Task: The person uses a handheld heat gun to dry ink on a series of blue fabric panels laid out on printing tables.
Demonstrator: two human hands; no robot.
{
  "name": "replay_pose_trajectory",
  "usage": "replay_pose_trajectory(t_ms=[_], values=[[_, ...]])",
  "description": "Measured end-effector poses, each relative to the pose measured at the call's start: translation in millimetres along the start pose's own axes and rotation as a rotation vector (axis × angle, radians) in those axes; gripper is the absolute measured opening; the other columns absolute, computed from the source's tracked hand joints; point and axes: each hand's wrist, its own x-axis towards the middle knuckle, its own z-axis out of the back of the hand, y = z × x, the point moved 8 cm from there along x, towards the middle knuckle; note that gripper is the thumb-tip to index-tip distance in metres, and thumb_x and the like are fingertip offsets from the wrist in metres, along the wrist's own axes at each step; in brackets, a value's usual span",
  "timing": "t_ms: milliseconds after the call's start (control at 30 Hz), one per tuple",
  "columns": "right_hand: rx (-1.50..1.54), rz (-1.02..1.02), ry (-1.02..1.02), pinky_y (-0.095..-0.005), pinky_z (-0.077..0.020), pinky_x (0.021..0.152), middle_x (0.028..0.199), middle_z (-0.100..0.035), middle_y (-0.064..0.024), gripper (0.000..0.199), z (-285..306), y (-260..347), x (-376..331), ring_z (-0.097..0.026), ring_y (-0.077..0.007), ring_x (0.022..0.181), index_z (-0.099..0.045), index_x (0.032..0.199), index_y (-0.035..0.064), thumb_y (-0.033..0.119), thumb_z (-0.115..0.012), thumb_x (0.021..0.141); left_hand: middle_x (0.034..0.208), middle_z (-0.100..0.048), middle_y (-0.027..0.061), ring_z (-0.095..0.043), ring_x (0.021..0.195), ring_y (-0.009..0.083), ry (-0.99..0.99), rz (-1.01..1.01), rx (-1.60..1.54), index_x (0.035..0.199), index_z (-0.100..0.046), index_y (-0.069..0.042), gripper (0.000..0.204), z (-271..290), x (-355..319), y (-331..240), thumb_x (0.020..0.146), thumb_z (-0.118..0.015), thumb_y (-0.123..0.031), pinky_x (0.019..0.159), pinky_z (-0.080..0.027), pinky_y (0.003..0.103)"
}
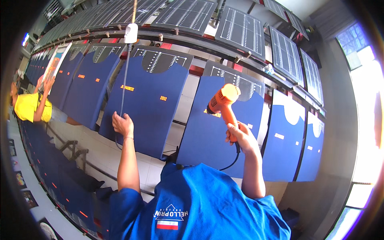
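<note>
Heat gun: orange, clenched in my right hand, nozzle aimed at the navy shirt so its print gets the heat.
Left hand: left of the heat gun, gripping the hanging cable, keeping it off the boards.

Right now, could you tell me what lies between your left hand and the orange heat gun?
In the head view, a navy shirt stretched on its board lies between the left hand and the heat gun.

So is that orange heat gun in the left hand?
No, the right hand grips the orange heat gun; the left hand holds a hanging cable instead.
</note>
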Motion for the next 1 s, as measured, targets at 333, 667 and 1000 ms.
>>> replay_pose_trajectory(t_ms=[333, 667, 1000], values=[[-0.058, -0.014, -0.008, -0.0255, -0.048, 0.056, 0.077, -0.06, -0.0042, 0.044, -9.9, -10.2, 12.2, -0.062, -0.013, 0.065, -0.056, 0.114, -0.0027, 0.037, -0.063, 0.096, 0.147, -0.047, 0.012, -0.039, 0.138, 0.0329, -0.07, 0.026, 0.165, 0.135, -0.052, -0.006, 0.046, -19.9, -15.8, -24.2, 0.098, -0.052, -0.034, 0.112, -0.031, 0.048], [-0.077, -0.039, -0.069, -0.0265, -0.0486, 0.056, 0.071, -0.059, -0.0022, 0.03, -15.5, 0.2, 19.6, -0.061, -0.0114, 0.061, -0.059, 0.098, 0.0003, 0.029, -0.064, 0.095, 0.147, -0.046, 0.0133, -0.038, 0.138, 0.0341, -0.05, 0.035, 0.205, 0.133, -0.05, -0.006, 0.045, -20.4, -15.0, -31.1, 0.099, -0.049, -0.036, 0.111, -0.032, 0.049], [-0.131, -0.043, -0.083, -0.0265, -0.0492, 0.057, 0.072, -0.059, -0.002, 0.03, -20.9, -3.8, 20.1, -0.061, -0.0115, 0.062, -0.059, 0.1, 0.0, 0.028, -0.065, 0.094, 0.147, -0.047, 0.0115, -0.04, 0.137, 0.0328, -0.062, 0.035, 0.238, 0.134, -0.051, -0.008, 0.047, -22.2, -14.7, -30.5, 0.098, -0.051, -0.038, 0.11, -0.034, 0.049]])
